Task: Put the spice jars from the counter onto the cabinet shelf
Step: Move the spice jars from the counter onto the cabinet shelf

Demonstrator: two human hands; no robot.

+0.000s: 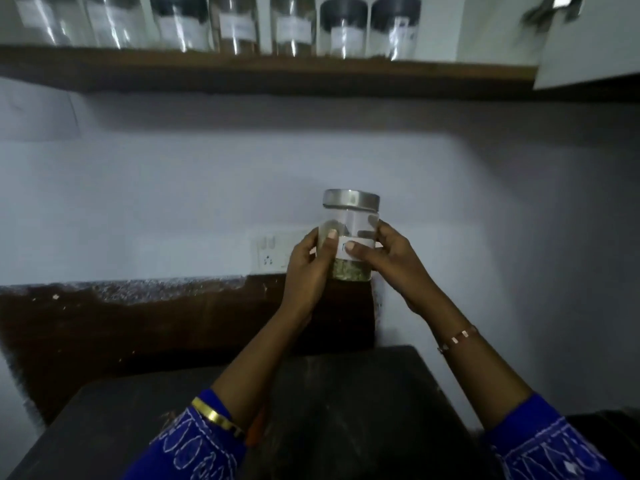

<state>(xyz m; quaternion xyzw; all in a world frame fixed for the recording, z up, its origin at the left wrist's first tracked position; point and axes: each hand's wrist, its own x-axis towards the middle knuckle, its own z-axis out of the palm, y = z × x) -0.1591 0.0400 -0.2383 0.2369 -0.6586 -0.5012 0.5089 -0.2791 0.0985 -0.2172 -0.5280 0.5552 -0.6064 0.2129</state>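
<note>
A clear glass spice jar [350, 223] with a steel lid, a white label and greenish spice at the bottom is held upright in the air above the dark counter [346, 393]. My left hand [309, 268] grips its left side and my right hand [388, 258] grips its right side, thumbs across the label. High above, the wooden cabinet shelf [270, 69] carries a row of several labelled glass jars [343, 29], some with black lids.
A white cabinet door [588, 43] hangs open at the upper right. A wall socket [268, 254] sits on the pale wall behind my hands. A dark brown backsplash [138, 323] runs along the counter's back edge.
</note>
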